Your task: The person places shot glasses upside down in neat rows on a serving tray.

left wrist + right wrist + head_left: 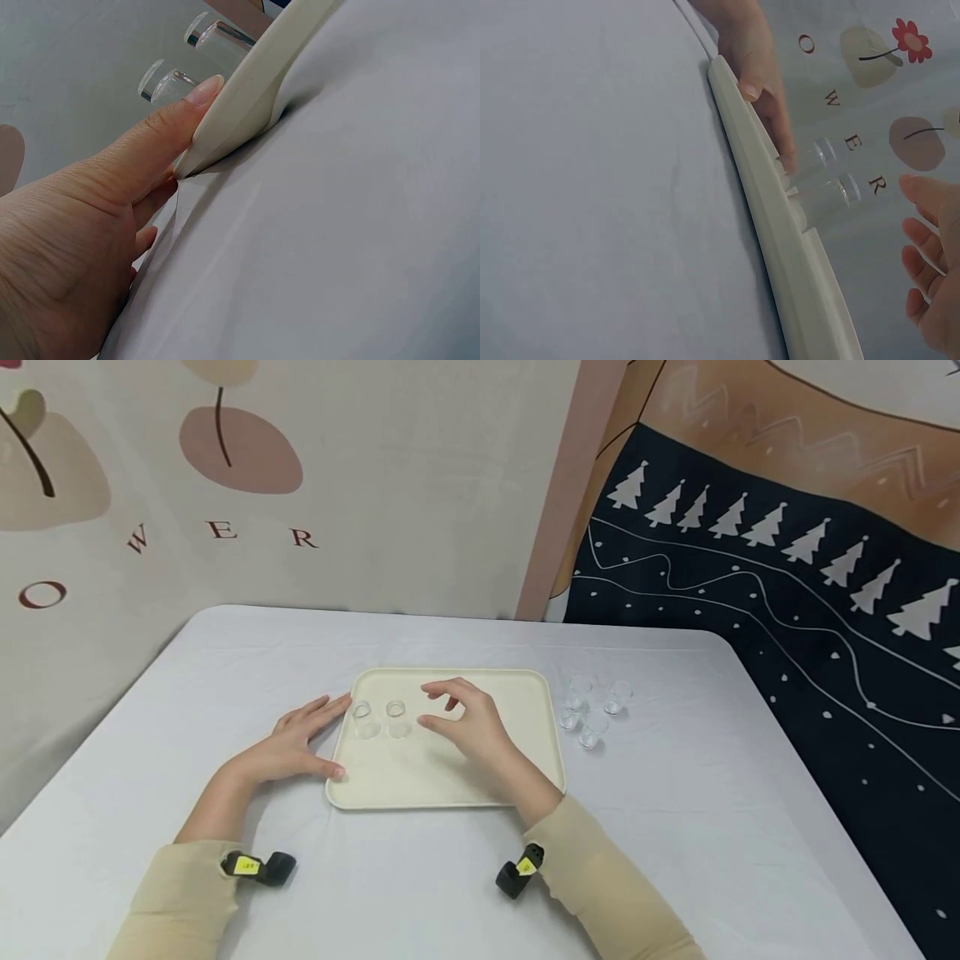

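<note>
A cream tray [435, 781] lies on the white-covered table. Two small clear glass cups stand side by side near its left end, the left cup [363, 722] and the right cup [396, 720], their thick bases facing up. Along the tray's left edge, my left hand [288, 747] is spread, thumb on the rim and fingers extended toward the far corner. Over the middle of the tray hovers my right hand [476, 722], just right of the cups, with thumb and fingers apart and nothing between them.
To the right of the tray, several more clear cups [590, 731] stand close together on the white tablecloth [675, 827]. A pale printed cloth [412, 485] hangs behind the table, and a dark tree-patterned cloth [750, 568] hangs at the right.
</note>
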The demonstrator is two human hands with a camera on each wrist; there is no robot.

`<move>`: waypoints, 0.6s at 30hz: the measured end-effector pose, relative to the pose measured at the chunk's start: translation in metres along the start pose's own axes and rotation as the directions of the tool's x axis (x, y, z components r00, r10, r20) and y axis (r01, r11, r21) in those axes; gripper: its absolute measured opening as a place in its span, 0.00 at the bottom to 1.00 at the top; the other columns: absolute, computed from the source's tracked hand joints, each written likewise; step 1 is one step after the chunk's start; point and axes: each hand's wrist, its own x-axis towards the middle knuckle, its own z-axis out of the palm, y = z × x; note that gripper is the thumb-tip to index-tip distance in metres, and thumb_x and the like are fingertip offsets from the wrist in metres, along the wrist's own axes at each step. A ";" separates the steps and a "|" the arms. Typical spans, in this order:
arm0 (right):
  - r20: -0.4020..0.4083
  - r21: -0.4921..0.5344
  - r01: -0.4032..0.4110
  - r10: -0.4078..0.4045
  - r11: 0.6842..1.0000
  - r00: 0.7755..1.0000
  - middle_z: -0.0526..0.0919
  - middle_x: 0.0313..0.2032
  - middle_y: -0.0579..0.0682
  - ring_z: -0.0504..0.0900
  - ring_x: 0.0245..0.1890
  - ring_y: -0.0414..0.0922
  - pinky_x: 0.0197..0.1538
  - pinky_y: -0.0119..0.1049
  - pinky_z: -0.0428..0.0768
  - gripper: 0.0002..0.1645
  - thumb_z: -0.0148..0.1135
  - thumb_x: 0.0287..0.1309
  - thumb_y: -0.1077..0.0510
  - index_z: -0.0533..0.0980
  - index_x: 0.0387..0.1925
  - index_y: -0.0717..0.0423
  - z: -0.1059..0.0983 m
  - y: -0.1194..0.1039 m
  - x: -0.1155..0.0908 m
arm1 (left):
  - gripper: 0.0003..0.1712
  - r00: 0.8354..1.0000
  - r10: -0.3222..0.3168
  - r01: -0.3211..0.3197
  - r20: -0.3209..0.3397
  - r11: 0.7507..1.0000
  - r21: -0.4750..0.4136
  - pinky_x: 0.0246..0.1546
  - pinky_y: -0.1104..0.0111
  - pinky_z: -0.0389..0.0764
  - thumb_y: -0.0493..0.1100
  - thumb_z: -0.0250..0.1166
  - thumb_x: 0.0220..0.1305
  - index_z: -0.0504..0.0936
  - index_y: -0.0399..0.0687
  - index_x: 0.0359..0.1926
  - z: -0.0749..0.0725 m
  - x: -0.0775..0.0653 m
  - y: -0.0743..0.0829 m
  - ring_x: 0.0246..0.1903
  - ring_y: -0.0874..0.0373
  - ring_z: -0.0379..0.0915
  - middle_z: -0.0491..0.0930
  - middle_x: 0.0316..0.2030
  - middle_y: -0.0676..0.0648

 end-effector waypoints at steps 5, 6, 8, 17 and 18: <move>-0.008 -0.021 0.025 -0.025 0.999 1.000 0.81 0.45 0.48 0.75 0.39 0.47 0.39 0.40 0.75 0.23 0.72 0.51 0.60 0.79 0.51 0.54 -0.017 0.000 -0.013 | 0.67 1.000 -0.007 0.007 0.002 1.000 -0.006 0.54 0.27 0.41 0.61 0.76 0.41 0.46 0.54 0.76 0.000 -0.001 0.002 0.67 0.26 0.31 0.38 0.72 0.32; -0.011 -0.021 0.033 -0.033 0.999 0.999 0.81 0.44 0.49 0.75 0.39 0.48 0.39 0.43 0.76 0.23 0.72 0.51 0.60 0.79 0.51 0.55 -0.021 0.000 -0.015 | 0.67 1.000 -0.007 0.007 0.002 1.000 -0.006 0.54 0.27 0.41 0.61 0.76 0.41 0.46 0.54 0.76 0.000 -0.001 0.002 0.67 0.26 0.31 0.38 0.72 0.32; -0.022 -0.022 0.049 -0.050 0.999 0.999 0.82 0.44 0.48 0.75 0.39 0.49 0.39 0.48 0.76 0.23 0.72 0.51 0.61 0.79 0.51 0.55 -0.028 0.001 -0.020 | 0.67 1.000 -0.009 0.009 0.003 1.000 -0.007 0.54 0.27 0.41 0.61 0.77 0.41 0.46 0.54 0.76 0.000 -0.001 0.002 0.67 0.26 0.31 0.38 0.72 0.32; -0.089 -0.071 0.132 -0.138 0.989 0.986 0.83 0.42 0.46 0.74 0.37 0.41 0.37 0.50 0.72 0.23 0.74 0.48 0.61 0.80 0.49 0.55 -0.061 0.001 -0.040 | 0.67 1.000 -0.009 0.009 0.004 1.000 -0.011 0.54 0.27 0.41 0.61 0.77 0.40 0.46 0.55 0.76 0.000 -0.001 0.002 0.67 0.27 0.31 0.38 0.72 0.32; -0.097 -0.075 0.139 -0.146 0.987 0.985 0.83 0.42 0.45 0.74 0.37 0.41 0.36 0.49 0.71 0.24 0.74 0.47 0.62 0.81 0.49 0.55 -0.065 0.001 -0.042 | 0.67 1.000 -0.009 0.009 0.004 1.000 -0.009 0.54 0.27 0.41 0.61 0.77 0.40 0.46 0.55 0.76 0.000 -0.001 0.002 0.67 0.27 0.31 0.38 0.72 0.32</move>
